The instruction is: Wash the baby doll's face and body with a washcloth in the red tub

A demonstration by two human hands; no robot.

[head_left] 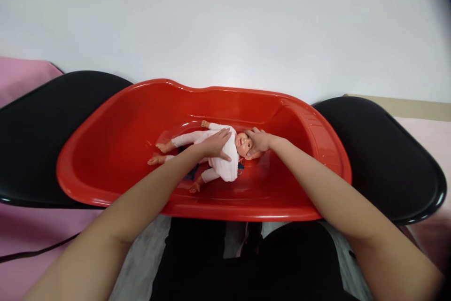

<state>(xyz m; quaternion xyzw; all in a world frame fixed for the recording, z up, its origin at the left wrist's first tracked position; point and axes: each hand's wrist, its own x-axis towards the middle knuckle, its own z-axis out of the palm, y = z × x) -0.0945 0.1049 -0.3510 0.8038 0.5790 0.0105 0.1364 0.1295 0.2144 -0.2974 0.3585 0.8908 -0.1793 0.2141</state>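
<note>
A baby doll (229,168) in white clothes lies on its back in a red baby bathtub (116,150). Its head points right and its bare feet point left. My left hand (217,144) rests on the doll's chest with the fingers stretched out. Around the top of the doll's head, my right hand (260,142) is curved, thumb and fingers on either side. Something dark and blue shows partly under the doll, too covered to name.
Beneath the tub's ends are a black surface on the left (42,136) and another on the right (391,165). A white wall (225,24) rises behind. Pink material (28,78) lies at the left, and my dark-clothed legs (197,263) are below the near rim.
</note>
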